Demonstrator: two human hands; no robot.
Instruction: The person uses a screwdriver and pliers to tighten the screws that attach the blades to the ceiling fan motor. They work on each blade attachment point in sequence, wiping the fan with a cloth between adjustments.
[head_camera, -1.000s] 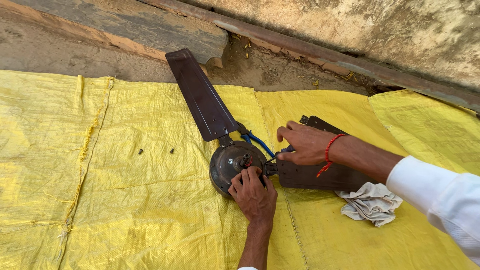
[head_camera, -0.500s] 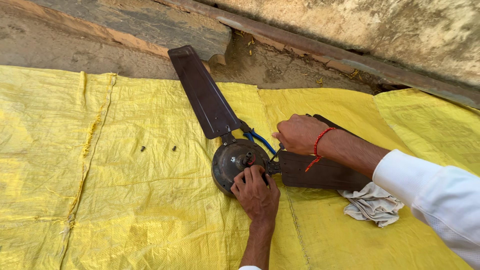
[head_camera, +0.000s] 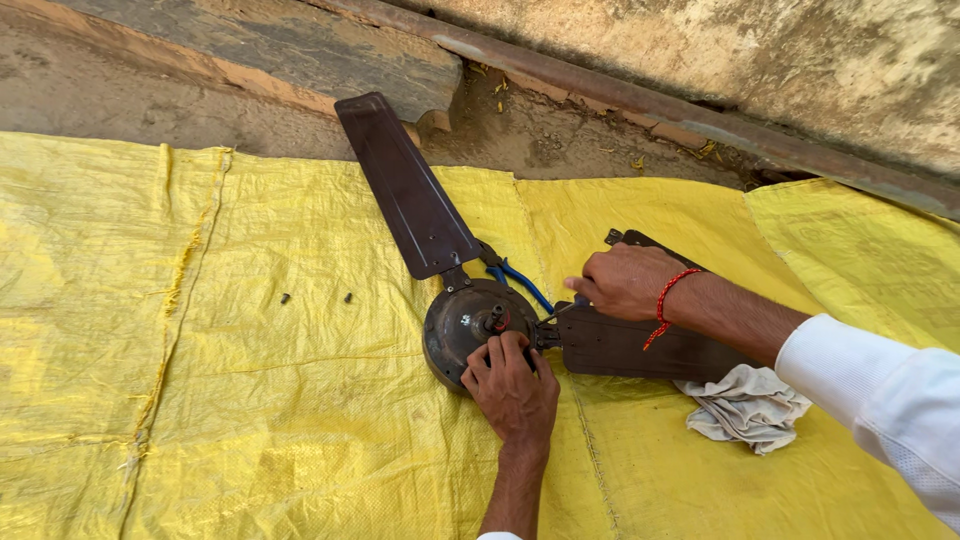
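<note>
Fan motor housing (head_camera: 468, 325), dark brown and round, lies on a yellow woven sheet (head_camera: 250, 400) spread over the ground, approx. centre of view. Left hand (head_camera: 512, 385) comes up from the bottom edge and rests on the housing's lower right rim, fingers (head_camera: 500, 352) spread narrow and pressed flat against the metal, not wrapped round it. Right hand (head_camera: 625, 282), w/ a red thread at the wrist and a white sleeve behind, reaches in from the right; its fingers are curled shut on sth small at the joint where a blade meets the housing, can't tell what. One fan blade (head_camera: 405, 190) points up and left from the housing, its tip over the sheet's edge onto bare dirt. Second blade (head_camera: 640, 345) runs right from the housing, partly under the right forearm. A third dark blade end (head_camera: 640, 240) shows just behind the right hand. Blue wire (head_camera: 520, 280) loops out between the first blade's root and the right hand. Crumpled grey-white rag (head_camera: 745, 410) lies on the sheet, touching the second blade's far end. Two small dark screws (head_camera: 285, 298) sit on the sheet, well apart from the housing to the left. Stone slab (head_camera: 300, 50) and rusty pipe (head_camera: 650, 105) run along the top, by a rough wall.
</note>
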